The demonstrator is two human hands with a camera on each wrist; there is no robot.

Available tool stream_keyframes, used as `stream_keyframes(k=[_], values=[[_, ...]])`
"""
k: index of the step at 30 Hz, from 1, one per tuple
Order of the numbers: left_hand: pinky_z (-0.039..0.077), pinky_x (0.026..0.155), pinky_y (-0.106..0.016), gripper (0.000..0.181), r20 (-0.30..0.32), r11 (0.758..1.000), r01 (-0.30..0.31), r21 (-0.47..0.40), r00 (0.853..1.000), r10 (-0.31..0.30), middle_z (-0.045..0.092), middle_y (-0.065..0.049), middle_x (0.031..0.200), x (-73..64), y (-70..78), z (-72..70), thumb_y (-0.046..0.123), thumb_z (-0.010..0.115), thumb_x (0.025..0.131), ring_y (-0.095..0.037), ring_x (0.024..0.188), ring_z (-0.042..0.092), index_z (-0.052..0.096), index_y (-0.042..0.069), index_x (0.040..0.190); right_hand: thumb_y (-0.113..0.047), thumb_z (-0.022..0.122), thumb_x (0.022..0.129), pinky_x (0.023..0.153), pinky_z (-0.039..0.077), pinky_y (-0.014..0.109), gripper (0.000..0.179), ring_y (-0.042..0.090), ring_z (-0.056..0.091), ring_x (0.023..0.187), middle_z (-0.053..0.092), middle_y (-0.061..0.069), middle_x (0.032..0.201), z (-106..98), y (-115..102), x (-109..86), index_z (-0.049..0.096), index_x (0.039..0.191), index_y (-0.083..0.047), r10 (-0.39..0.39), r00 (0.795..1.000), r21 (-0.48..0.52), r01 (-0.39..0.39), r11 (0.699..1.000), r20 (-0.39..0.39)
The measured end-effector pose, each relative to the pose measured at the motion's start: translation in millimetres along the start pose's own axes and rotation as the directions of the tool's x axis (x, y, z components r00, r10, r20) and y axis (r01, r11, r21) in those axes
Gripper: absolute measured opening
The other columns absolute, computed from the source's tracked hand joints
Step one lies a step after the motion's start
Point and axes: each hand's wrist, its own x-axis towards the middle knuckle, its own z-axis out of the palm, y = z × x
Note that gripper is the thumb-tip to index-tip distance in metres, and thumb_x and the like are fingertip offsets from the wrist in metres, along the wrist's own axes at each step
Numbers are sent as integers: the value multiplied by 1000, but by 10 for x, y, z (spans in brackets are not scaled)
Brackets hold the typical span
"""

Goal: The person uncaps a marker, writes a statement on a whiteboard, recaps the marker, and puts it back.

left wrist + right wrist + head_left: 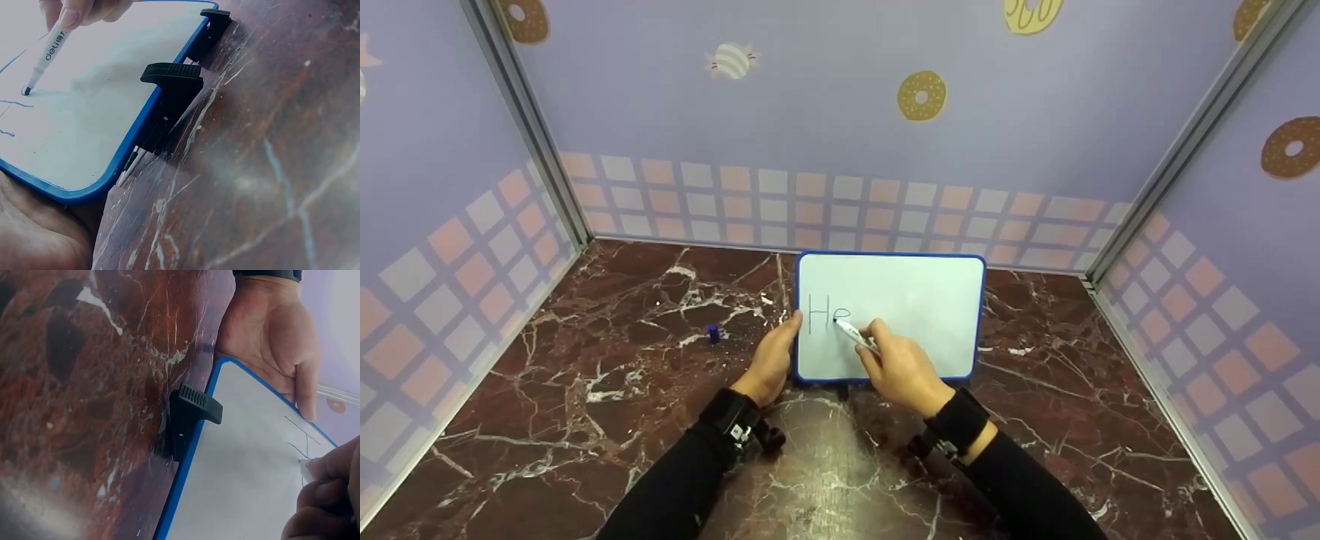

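A blue-framed whiteboard (919,307) leans back on a stand, its lower edge held by black clips (179,93). Blue letters reading "He" (819,310) are on its left half. My right hand (906,369) pinches a white marker (48,56) between thumb and fingers. The marker's dark tip meets the board at the lower end of the "e". My left hand (772,364) grips the board's left edge, thumb along the frame in the right wrist view and the other fingers hidden behind the board.
A small blue marker cap (713,334) stands on the dark red marbled table (645,420), left of the board. Patterned panels (810,112) enclose the table at the back and both sides, with metal posts (1192,142) at the corners.
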Motion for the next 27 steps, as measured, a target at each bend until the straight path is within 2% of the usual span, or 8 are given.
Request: stream_keyframes(k=[8,15,27], values=[[14,138,-52,70,12,1000,4,8,1000,-4,26,-30,178,-5,-9,-5,39,44,121,-42,168,19,34,-15,164,-12,65,112,50,39,30,15,11,44,58,56,-2,75,-16,39,-48,59,123,-3,-7,1000,-21,7,1000,-5],[17,137,-52,66,39,1000,-3,-16,999,4,37,-31,173,-23,-7,-8,39,42,122,-41,166,25,45,-15,159,-12,66,112,51,40,31,15,12,46,59,56,-3,75,-34,68,-83,60,123,-4,5,1000,-15,-5,1000,-7],[17,137,-52,67,20,1000,-2,-11,1000,2,34,-32,174,-13,-6,6,37,44,121,-42,166,25,40,-17,161,-13,67,111,51,45,33,15,13,49,59,61,0,76,-71,106,-116,60,122,-5,16,1000,-17,-17,1000,-19]])
